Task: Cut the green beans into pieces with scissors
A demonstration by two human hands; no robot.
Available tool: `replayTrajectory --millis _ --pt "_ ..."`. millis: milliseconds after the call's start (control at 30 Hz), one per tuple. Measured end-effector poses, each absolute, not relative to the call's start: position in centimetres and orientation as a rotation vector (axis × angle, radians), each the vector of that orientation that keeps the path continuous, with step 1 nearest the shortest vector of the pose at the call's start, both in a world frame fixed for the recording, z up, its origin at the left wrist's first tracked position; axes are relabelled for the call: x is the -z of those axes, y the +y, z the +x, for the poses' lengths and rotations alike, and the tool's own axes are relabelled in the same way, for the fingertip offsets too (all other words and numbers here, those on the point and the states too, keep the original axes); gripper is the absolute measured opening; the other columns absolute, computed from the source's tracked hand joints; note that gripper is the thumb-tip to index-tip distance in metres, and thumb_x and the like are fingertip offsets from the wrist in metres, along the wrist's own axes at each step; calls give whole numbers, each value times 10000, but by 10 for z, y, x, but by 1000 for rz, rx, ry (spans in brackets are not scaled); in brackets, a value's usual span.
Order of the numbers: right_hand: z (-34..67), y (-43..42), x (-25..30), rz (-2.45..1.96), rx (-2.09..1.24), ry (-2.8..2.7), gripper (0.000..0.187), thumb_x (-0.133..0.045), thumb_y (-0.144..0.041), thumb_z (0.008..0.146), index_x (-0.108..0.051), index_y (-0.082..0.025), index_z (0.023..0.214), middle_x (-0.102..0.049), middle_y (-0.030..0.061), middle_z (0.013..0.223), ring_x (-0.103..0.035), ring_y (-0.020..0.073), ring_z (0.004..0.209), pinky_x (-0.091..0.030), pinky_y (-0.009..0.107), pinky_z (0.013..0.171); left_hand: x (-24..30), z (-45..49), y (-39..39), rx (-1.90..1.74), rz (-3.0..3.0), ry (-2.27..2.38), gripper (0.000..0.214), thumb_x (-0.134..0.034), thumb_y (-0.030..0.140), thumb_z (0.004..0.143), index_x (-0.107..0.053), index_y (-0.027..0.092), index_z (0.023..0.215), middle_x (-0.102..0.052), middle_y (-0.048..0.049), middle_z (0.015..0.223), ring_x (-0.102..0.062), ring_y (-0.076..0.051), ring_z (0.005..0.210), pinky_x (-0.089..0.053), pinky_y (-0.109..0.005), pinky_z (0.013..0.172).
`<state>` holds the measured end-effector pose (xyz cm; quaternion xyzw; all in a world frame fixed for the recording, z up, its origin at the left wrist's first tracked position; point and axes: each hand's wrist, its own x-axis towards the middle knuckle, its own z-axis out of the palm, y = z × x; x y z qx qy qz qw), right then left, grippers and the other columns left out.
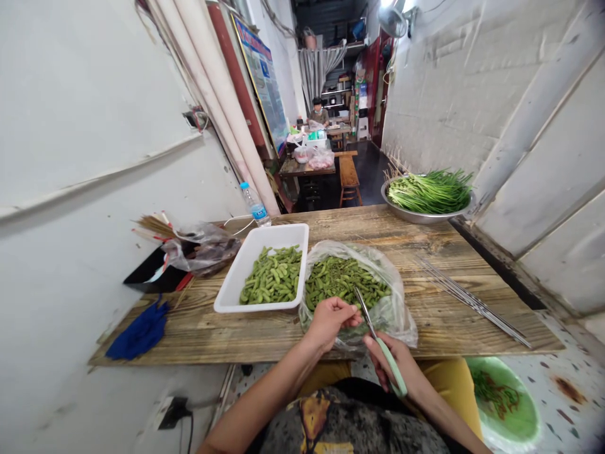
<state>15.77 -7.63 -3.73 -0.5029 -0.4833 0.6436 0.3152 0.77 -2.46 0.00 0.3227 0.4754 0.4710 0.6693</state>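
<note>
My right hand is wrapped round the pale green handles of a pair of scissors, whose metal blades point up and away over the bag. Just left of the blades, my left hand is closed with thumb and fingertips together; whatever is pinched there is too small to make out. Both hands are over the near edge of a clear plastic bag full of green edamame pods. Beside it on the left stands a white plastic tray with more pods inside.
On the wooden table lie metal skewers and a blue cloth. A metal bowl of green stalks, a water bottle and a black box stand farther back. A green bin is on the floor; a person sits far off.
</note>
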Motion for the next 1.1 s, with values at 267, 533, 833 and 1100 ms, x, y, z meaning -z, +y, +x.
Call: replayTrajectory --millis 267,533,833,1100 --pt "163 -72 44 -1247 -1664 -1192 458 -456 -598 804 -471 -195 1019 -457 -55 603 -465 101 476 -413 223 448 -30 -85 14 -1646 1545 1997 187 -646 310 704 -641 163 820 -642 -77 930 -577 -206 886 -427 -366 827" --pt "160 -76 50 -1246 -1720 -1142 462 -475 -596 795 -481 -198 1031 -443 -60 585 -438 99 447 -387 218 416 -12 -22 -12 -546 2337 1936 206 -604 403 759 -697 220 739 -592 -70 848 -479 -242 919 -290 -426 830" --pt "161 -80 44 -1303 -1731 -1205 446 -493 -621 761 -492 -208 931 -407 -72 572 -412 84 433 -367 196 389 3 -10 -11 -246 2271 1949 213 -537 300 789 -701 182 718 -612 -104 884 -481 -274 948 -305 -420 803" --pt "161 -76 43 -1316 -1692 -1293 380 -466 -584 796 -473 -208 855 -414 -77 552 -387 74 405 -358 190 379 -2 -21 -3 -722 1928 1638 226 -514 259 811 -691 214 943 -704 -33 925 -598 -178 894 -395 -311 848"
